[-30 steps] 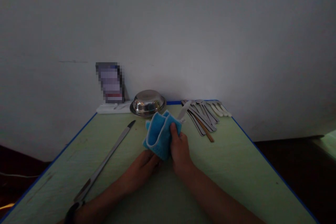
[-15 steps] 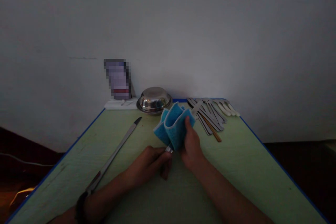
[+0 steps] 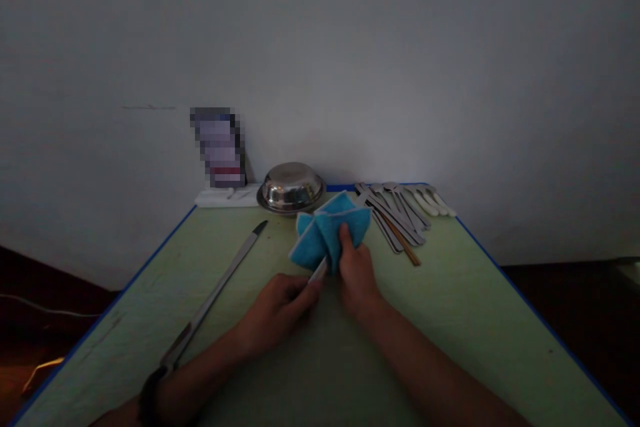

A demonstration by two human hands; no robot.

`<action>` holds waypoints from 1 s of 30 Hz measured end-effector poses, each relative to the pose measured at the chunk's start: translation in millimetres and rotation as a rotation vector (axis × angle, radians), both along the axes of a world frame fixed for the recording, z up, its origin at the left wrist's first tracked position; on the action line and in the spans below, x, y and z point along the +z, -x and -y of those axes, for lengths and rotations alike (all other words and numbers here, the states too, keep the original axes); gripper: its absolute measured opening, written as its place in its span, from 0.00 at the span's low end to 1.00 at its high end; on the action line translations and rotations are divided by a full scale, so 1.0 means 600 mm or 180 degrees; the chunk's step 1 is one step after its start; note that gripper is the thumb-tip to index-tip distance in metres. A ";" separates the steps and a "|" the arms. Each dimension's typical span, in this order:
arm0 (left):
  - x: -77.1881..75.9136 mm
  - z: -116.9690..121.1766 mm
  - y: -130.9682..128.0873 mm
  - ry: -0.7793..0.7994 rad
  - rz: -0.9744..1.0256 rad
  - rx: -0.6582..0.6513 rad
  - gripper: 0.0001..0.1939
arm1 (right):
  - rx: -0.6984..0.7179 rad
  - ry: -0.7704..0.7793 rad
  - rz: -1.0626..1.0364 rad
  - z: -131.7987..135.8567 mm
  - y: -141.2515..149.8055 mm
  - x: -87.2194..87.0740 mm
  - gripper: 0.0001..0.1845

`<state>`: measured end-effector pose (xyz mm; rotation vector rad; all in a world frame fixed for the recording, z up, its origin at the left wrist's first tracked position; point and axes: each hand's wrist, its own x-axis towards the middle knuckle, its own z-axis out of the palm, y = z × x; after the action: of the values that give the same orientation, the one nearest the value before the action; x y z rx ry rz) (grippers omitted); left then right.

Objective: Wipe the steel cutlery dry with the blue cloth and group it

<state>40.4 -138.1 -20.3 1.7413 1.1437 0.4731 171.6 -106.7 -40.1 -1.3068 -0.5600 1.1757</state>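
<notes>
My left hand [image 3: 285,307] is closed around the handle of a piece of metal cutlery [image 3: 319,271], which slants up and to the right into a folded blue cloth [image 3: 314,242] with pale edges. The cloth hides most of the cutlery, so I cannot tell its exact kind. My right hand [image 3: 359,279] grips the cloth from the right, thumb lying on top, and wraps it around the cutlery. Both hands are above the middle of the table. Left of them, a long metal knife [image 3: 220,290] lies diagonally, partly behind my left forearm.
An upturned shiny metal bowl [image 3: 291,188] stands at the back of the green table [image 3: 450,320]. To its right lie several forks and spoons [image 3: 400,213], brown chopsticks [image 3: 405,243] and white-handled cutlery [image 3: 431,202]. A blurred phone [image 3: 220,150] leans against the wall by white tissue [image 3: 225,197].
My right hand and the cloth have shifted slightly left along the cutlery toward my left hand, and the cloth's folds have changed. More of the handle shows between the hands.
</notes>
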 end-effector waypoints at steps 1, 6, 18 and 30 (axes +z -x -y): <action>0.002 0.003 0.001 0.0096 0.0008 -0.0130 0.24 | -0.0131 -0.0107 -0.0171 -0.011 -0.017 0.005 0.22; 0.001 0.014 0.003 0.0342 0.0054 -0.0717 0.24 | -0.0905 -0.0327 -0.0702 -0.046 -0.084 0.031 0.15; 0.010 0.011 0.008 0.0024 -0.0404 -0.0874 0.24 | -0.0080 -0.0343 -0.0453 -0.007 -0.020 0.014 0.20; -0.004 0.014 0.015 0.0275 -0.0257 -0.1124 0.26 | -0.1298 -0.0505 -0.1129 -0.057 -0.118 0.037 0.08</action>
<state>31.4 -146.2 -22.9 1.8500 0.8713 0.1376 242.4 -72.4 -17.7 -0.9870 -0.1147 0.9684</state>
